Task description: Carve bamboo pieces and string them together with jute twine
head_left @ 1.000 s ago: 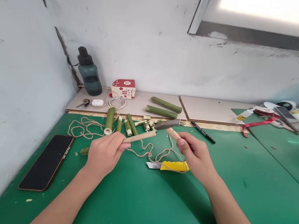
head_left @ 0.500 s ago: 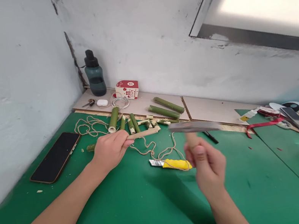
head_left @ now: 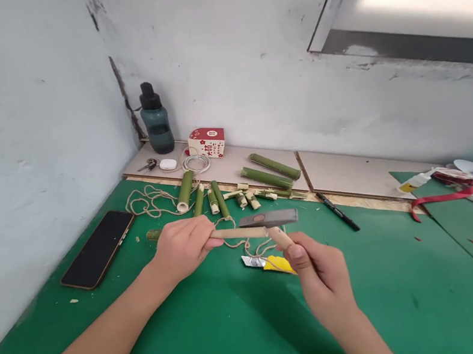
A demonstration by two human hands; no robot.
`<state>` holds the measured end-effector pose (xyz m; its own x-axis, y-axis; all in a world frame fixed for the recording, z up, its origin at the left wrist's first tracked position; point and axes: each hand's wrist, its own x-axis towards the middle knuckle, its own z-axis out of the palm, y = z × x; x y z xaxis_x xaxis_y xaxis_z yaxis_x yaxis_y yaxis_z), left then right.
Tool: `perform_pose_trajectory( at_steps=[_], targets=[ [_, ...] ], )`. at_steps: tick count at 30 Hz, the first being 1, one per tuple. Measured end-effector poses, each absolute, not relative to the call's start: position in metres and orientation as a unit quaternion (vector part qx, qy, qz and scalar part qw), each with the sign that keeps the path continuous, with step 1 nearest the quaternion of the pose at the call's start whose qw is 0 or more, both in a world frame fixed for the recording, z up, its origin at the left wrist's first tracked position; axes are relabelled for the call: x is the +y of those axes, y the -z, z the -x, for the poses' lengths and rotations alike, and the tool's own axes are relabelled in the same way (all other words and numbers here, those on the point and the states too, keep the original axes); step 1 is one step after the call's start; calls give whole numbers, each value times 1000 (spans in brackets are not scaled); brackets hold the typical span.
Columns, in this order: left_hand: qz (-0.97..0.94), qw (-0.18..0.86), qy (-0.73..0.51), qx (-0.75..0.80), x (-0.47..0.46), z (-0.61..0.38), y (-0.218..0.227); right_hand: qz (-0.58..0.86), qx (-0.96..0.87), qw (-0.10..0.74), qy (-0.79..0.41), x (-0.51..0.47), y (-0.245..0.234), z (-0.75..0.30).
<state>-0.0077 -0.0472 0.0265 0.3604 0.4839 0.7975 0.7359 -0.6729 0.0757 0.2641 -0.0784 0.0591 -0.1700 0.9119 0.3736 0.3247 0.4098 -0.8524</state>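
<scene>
My left hand (head_left: 188,245) is closed around a bamboo stick (head_left: 241,233). The stick's pale, peeled length points right, and a green end shows at the hand's other side; the middle is hidden by my fingers. In my right hand (head_left: 321,272) is a hammer (head_left: 273,218), gripped by its short wooden handle. The steel head lies level, just above and close to the stick's pale end; whether they touch I cannot tell. Below them, a yellow utility knife (head_left: 278,263) with its blade out lies on the green table (head_left: 226,325), with twine (head_left: 248,245) around it.
Several cut bamboo pieces (head_left: 185,191) lie behind my hands, and two longer green ones (head_left: 275,166) rest on the back ledge. A phone (head_left: 98,250) is at left, a black marker (head_left: 338,211) at right. A bottle (head_left: 156,121) and red-white box (head_left: 207,142) stand by the wall.
The hammer has swung left and slightly down, from right of the stick to over its pale end. My left hand keeps its hold on the bamboo. The view has shifted slightly.
</scene>
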Motion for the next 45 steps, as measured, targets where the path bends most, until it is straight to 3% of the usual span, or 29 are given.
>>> perform_pose_trajectory(
  at_steps=[5,10,12,16,20,25,29,33,37,41,42,45],
  targets=[
    [810,136,419,-387,-45,10,-27,396,-503,700,-316,-78,-69,-265],
    [794,148,425,-408,-42,16,-27,369,-499,732,-282,-77,-71,-262],
    [797,147,423,-406,-42,16,-27,370,-532,704,-290,-79,-66,-258],
    [798,149,416,-410,-41,17,-26,422,-641,542,-343,-83,-61,-256],
    [796,154,416,-413,-40,18,-26,390,-539,692,-280,-82,-66,-257],
    [799,152,410,-412,-41,19,-26,430,-640,547,-325,-82,-68,-255],
    [803,150,413,-403,-42,17,-25,398,-535,686,-292,-84,-68,-257],
    [805,150,408,-405,-42,16,-24,418,-616,562,-361,-84,-68,-258],
    [797,160,410,-413,-41,18,-25,376,-514,707,-306,-83,-70,-260],
    [802,163,400,-412,-40,21,-26,414,-614,556,-377,-82,-69,-259],
    [801,165,398,-416,-40,21,-26,414,-609,559,-381,-82,-68,-259],
    [799,168,400,-415,-40,23,-27,377,-527,684,-335,-81,-67,-259]
  ],
)
